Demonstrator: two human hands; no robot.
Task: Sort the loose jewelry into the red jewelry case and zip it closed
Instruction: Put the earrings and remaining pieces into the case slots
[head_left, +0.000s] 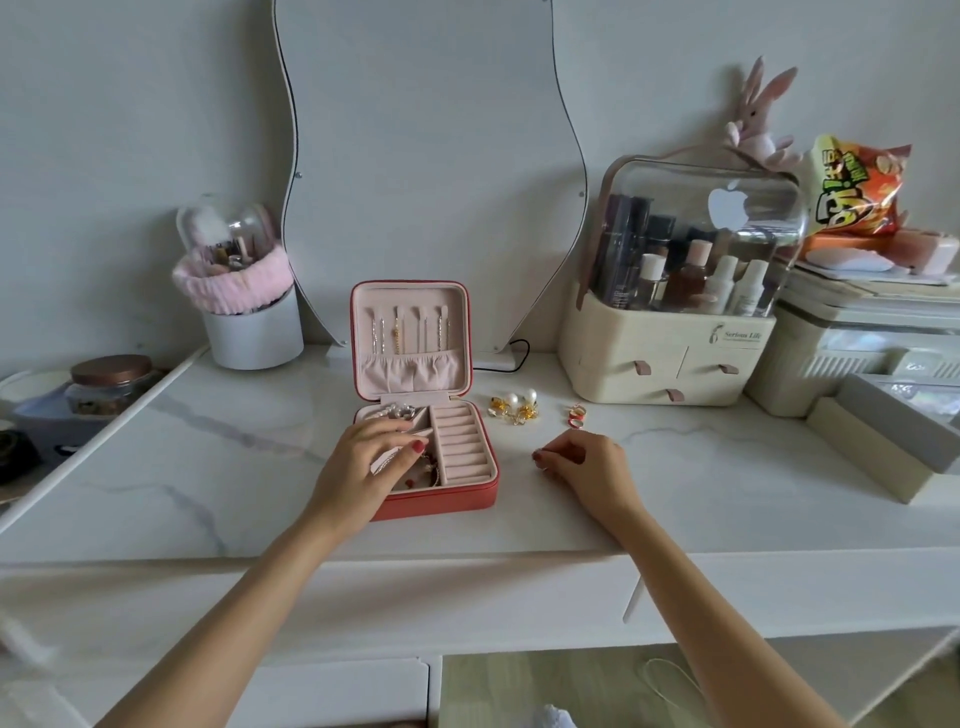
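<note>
Resting on white marble table (208, 467): red jewelry case (441, 493) open, left hand (371, 462) fingers relaxed in its left compartment. Right hand (584, 462) fingers curled, pinching small ring. Pearl earrings (514, 405), rings (576, 415) just beyond right fingers; mirror (426, 156) against wall.

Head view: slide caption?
Left hand in open red case; right hand beside it; earrings still loose.
</note>
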